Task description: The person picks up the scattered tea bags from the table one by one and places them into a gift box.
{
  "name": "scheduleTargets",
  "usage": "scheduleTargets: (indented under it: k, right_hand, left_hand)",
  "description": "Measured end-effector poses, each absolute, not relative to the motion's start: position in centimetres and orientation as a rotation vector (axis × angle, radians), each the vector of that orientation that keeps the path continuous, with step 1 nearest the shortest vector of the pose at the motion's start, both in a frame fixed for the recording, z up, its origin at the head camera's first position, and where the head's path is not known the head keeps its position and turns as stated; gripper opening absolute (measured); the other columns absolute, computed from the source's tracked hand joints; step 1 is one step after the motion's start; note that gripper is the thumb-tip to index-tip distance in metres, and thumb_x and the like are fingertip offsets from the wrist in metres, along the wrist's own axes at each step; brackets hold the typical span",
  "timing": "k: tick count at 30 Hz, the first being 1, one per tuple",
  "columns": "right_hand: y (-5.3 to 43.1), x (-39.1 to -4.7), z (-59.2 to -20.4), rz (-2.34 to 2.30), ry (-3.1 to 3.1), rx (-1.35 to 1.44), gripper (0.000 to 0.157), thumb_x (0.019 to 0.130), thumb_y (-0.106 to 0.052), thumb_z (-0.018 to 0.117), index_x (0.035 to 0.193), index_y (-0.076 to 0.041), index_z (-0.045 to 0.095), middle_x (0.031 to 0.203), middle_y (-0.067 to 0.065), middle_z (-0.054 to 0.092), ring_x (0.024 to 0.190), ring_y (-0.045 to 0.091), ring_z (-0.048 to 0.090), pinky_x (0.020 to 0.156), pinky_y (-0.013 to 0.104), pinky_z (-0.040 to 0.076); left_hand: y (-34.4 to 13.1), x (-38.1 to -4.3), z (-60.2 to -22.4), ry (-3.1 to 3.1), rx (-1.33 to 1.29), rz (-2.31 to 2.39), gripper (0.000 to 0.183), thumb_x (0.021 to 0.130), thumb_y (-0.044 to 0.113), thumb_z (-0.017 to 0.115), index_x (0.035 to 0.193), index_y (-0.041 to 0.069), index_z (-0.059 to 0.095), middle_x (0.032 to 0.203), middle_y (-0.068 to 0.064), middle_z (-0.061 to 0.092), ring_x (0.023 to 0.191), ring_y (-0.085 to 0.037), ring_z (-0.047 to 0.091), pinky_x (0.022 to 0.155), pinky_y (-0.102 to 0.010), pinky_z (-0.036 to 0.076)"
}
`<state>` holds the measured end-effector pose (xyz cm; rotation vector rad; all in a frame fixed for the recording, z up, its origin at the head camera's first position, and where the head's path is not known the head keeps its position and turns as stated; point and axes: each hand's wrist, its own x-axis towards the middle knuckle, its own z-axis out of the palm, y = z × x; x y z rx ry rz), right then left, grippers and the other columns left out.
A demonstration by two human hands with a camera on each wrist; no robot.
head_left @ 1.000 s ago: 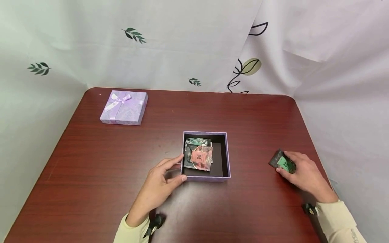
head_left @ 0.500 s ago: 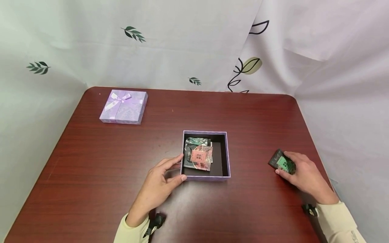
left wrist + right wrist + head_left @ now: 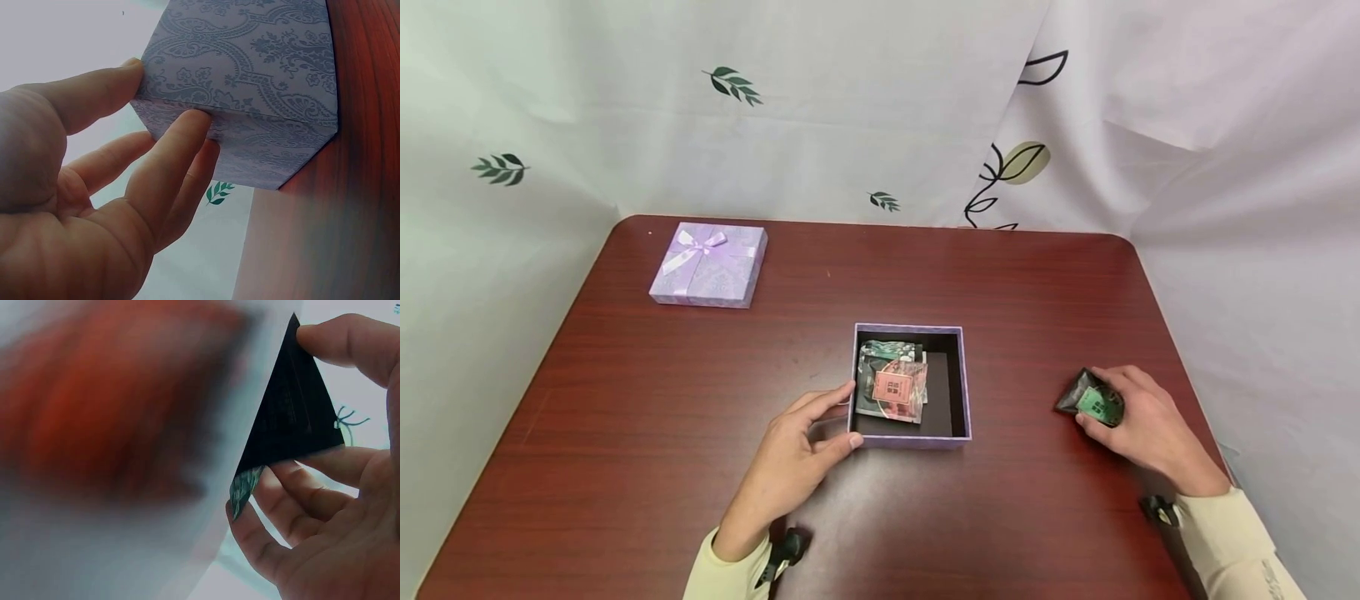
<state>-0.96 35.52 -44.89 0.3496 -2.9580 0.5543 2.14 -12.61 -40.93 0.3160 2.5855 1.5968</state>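
In the head view, an uncovered purple gift box (image 3: pixel 966 379) stands mid-table with a black inside. My left hand (image 3: pixel 793 458) holds its near left corner, the thumb at the rim and the fingers along the left wall. The left wrist view shows fingertips against the patterned outer side (image 3: pixel 240 59). A sachet with a red label (image 3: pixel 892 388) lies in the box over a greenish sachet (image 3: pixel 891 350). Towards the table's right edge, my right hand (image 3: pixel 1150 425) pinches a black sachet with a green label (image 3: pixel 1097 406). That sachet is bent and tilted between thumb and fingers (image 3: pixel 290 406).
A lilac box lid (image 3: pixel 709 265) with a ribbon bow lies at the table's far left. White cloth (image 3: pixel 820 150) with leaf prints hangs behind the red-brown table (image 3: pixel 625 417) and along its sides. A blurred orange-red shape (image 3: pixel 119 412) fills the right wrist view's left part.
My right hand has shifted slightly left with the black sachet, which now looks more bent and tilted. The left hand and the box keep their places.
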Motion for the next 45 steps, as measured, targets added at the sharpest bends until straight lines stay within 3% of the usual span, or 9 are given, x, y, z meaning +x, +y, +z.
scheduleTargets:
  k: [4,18,24,32,39,45]
  right_hand:
    - [34.6,-1.5,-44.1,0.565,-2.928,0.396,0.074,0.075,-0.027,0.092,0.138,0.001,0.065,0.122,0.018,0.065,0.111,0.038,0.062,0.084,0.057,0.053]
    - [30.6,-3.7,-39.2,0.563,-2.794,0.657,0.073,0.068,-0.024,0.093,0.134,-0.006,0.069,0.119,0.005,0.066,0.102,0.019,0.059,0.075,0.023,0.045]
    - [28.5,-4.5,-37.2,0.556,-2.787,0.746,0.071,0.069,-0.026,0.092,0.133,-0.007,0.068,0.122,-0.001,0.065,0.105,0.013,0.057,0.080,0.024,0.046]
    - [25.2,-5.6,-34.9,0.578,-2.742,0.897,0.072,0.071,-0.026,0.091,0.136,-0.006,0.067,0.124,-0.002,0.064,0.107,0.013,0.059,0.085,0.027,0.048]
    - [22.0,-6.9,-33.6,0.583,-2.720,1.026,0.073,0.072,-0.032,0.090,0.136,-0.007,0.067,0.124,-0.001,0.064,0.112,0.014,0.059,0.087,0.032,0.054]
    - [19.0,-7.9,-34.0,0.638,-2.698,1.148,0.074,0.075,-0.034,0.089,0.139,-0.008,0.064,0.128,0.000,0.063,0.119,0.016,0.058,0.097,0.034,0.056]
  left_hand:
    - [-12.6,2.2,-41.0,2.566,0.314,1.625,0.066,0.088,0.015,0.088,0.149,0.013,0.062,0.140,-0.008,0.068,0.122,-0.024,0.071,0.090,-0.044,0.067]
    - [-12.7,2.3,-41.1,2.561,0.285,1.603,0.066,0.088,0.015,0.087,0.149,0.014,0.062,0.139,-0.004,0.068,0.123,-0.028,0.070,0.085,-0.033,0.067]
    - [-12.6,2.3,-41.0,2.564,0.271,1.576,0.066,0.089,0.016,0.087,0.150,0.018,0.062,0.141,-0.002,0.067,0.124,-0.026,0.070,0.082,-0.027,0.066]
    - [-12.5,2.2,-40.9,2.561,0.266,1.576,0.066,0.089,0.018,0.088,0.150,0.018,0.062,0.140,-0.002,0.068,0.120,-0.018,0.071,0.086,-0.032,0.067]
    - [-12.4,2.1,-40.9,2.553,0.283,1.595,0.065,0.089,0.017,0.087,0.149,0.015,0.062,0.138,-0.004,0.069,0.121,-0.017,0.071,0.084,-0.028,0.067]
    - [-12.4,2.2,-40.8,2.551,0.282,1.604,0.065,0.089,0.016,0.087,0.149,0.016,0.062,0.137,-0.004,0.069,0.121,-0.018,0.071,0.084,-0.029,0.067]
